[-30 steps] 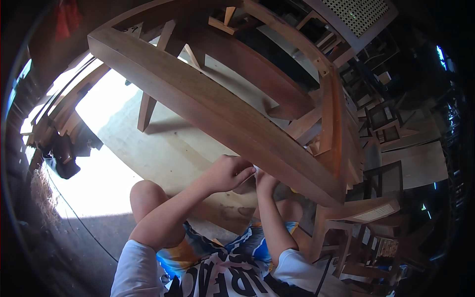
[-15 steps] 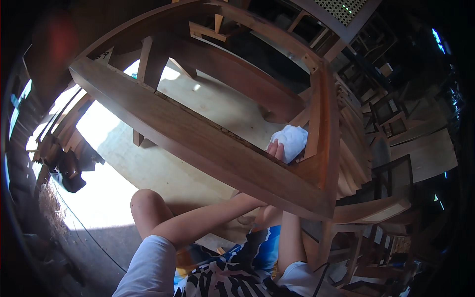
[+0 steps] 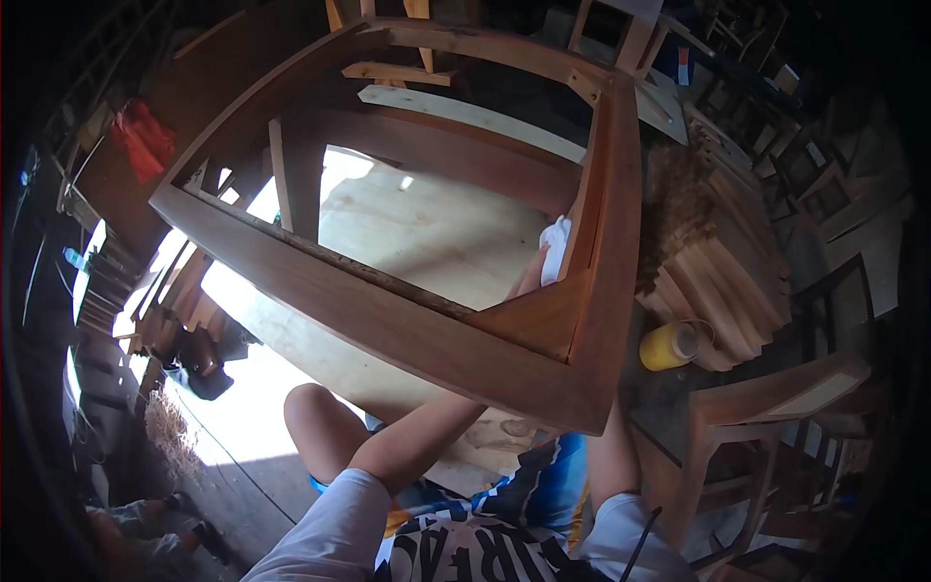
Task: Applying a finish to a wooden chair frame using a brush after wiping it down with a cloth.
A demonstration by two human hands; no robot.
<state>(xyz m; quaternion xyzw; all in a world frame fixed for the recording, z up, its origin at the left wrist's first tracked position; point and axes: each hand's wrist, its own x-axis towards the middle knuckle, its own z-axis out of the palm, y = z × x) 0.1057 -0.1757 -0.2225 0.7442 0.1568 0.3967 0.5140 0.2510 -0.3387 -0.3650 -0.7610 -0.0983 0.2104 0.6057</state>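
A reddish-brown wooden chair frame [image 3: 378, 325] fills the middle, tilted, with its open centre facing me. My left forearm passes beneath the near rail. Through the opening, my left hand [image 3: 529, 277] shows only in part, its fingers closed on a white cloth [image 3: 556, 242] held at the inner face of the right-hand rail [image 3: 611, 223]. That rail hides part of the cloth. A triangular corner block [image 3: 538, 315] sits just nearer than the hand. My right forearm [image 3: 611, 451] goes up behind the frame's near right corner, which conceals the right hand.
A pale plywood board [image 3: 388, 228] lies under the frame. To the right are stacked curved wooden pieces [image 3: 722, 291], a yellow bucket [image 3: 668, 346] and another chair frame [image 3: 737, 417]. A red cloth [image 3: 144, 141] hangs at the left. A dark cable [image 3: 233, 461] crosses the floor.
My left hand and the white cloth have moved farther along the right-hand rail, and less of the cloth shows. The view has shifted, bringing in the yellow bucket.
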